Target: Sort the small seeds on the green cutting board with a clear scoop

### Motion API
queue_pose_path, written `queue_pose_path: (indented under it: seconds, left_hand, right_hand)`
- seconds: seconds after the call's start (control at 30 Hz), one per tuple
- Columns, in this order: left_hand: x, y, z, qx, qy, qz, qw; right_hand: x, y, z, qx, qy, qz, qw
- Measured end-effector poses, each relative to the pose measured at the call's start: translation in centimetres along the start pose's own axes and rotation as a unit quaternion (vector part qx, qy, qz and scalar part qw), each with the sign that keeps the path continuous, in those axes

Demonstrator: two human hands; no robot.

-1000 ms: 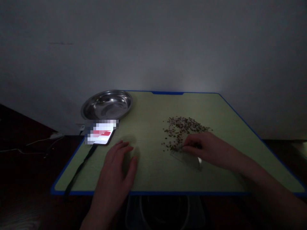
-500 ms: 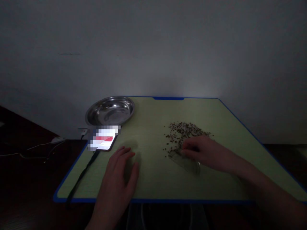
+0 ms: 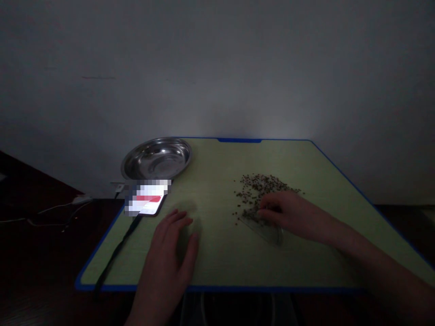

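Observation:
On the right half of the table, small dark brown grains, like beans or seeds, lie in a loose scatter. At their near edge, my right hand has thumb and fingers pinched on what looks like a clear plastic bag. Some dark grains show at or under its far edge; which of the two I cannot tell. The bag's far right part is hidden behind the fingers. My left hand is open over the near left of the table, fingers apart and slightly curved, holding nothing.
A shiny metal bowl stands at the back left. In front of it is a lit phone, with a dark strap running to the near edge. The pale green table has a blue rim. A wall stands behind.
The bag has shifted slightly, and more dark specks show along its far edge. Both hands stay nearly where they were; the view has moved a little.

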State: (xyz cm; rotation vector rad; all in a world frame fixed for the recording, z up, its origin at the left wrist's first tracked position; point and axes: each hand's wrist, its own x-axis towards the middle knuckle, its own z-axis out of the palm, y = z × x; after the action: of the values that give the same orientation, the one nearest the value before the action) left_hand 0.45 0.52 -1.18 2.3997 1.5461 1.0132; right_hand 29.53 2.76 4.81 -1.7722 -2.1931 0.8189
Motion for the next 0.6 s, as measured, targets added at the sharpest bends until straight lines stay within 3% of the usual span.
queue_pose_path:
  seconds: [0.33,0.6]
  left_hand:
    - [0.0,0.1,-0.1,0.003,0.0,0.005,1.0]
    - [0.0,0.0,-0.2,0.005,0.003,0.007,1.0]
  right_hand:
    - [0.5,0.5,0.1,-0.006,0.019,0.034,0.999]
    - [0.2,0.5,-0.1,-0.023,0.031,0.023,0.999]
